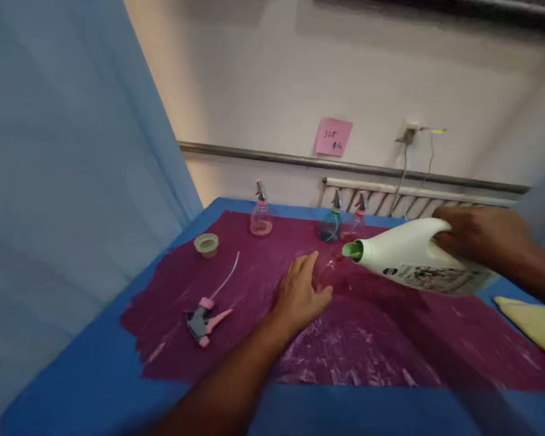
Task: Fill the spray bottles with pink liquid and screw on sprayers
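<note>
My right hand [476, 233] grips the handle of a white plastic jug [404, 251] with a printed label. The jug is tipped to the left, its green spout [353, 251] pointing at the neck of a clear bottle [338, 275] without a spray head. Against the near left side of that bottle rests my left hand [300, 297], thumb and fingers cupped around it. The clear walls blur into the purple sheet, so the liquid level is hard to make out. A loose grey and pink spray head [200, 322] with its tube lies to the left.
At the back stand a clear sprayer [261, 221], a teal sprayer [330, 227] and another clear sprayer [356, 221]. A small tub [206, 244] sits left on the purple sheet [163, 339]. A yellow cloth [531, 324] lies right. Blue curtain [72, 151] hangs left.
</note>
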`<state>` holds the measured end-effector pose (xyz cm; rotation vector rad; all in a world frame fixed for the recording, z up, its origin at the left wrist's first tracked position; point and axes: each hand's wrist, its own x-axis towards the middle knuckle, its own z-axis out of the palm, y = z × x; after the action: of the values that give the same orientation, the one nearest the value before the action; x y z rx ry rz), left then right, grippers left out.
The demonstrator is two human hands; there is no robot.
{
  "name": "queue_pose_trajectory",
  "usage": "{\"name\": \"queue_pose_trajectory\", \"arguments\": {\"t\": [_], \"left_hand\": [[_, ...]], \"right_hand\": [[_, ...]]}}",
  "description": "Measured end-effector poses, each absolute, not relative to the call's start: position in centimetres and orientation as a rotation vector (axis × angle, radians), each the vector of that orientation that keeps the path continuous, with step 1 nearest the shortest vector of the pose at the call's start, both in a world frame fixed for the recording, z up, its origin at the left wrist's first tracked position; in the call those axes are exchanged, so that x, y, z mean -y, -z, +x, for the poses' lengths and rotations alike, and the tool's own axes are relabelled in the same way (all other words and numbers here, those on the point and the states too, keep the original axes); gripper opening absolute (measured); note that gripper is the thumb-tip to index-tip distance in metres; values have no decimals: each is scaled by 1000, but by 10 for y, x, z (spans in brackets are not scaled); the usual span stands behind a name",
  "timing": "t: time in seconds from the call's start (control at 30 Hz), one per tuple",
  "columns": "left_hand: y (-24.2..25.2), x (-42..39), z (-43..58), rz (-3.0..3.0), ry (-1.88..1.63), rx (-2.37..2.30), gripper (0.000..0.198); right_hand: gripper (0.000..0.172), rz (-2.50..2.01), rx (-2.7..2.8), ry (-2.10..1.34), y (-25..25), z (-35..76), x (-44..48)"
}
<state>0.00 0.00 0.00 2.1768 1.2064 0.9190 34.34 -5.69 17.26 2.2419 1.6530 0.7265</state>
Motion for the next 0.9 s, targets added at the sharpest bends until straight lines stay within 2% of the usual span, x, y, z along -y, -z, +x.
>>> {"name": "queue_pose_trajectory", "arguments": {"t": [0.9], "left_hand": [[-4,1,-4,2195,-961,-1162,85]], "right_hand": [[33,2142,-1815,-877,-188,352,56]]}}
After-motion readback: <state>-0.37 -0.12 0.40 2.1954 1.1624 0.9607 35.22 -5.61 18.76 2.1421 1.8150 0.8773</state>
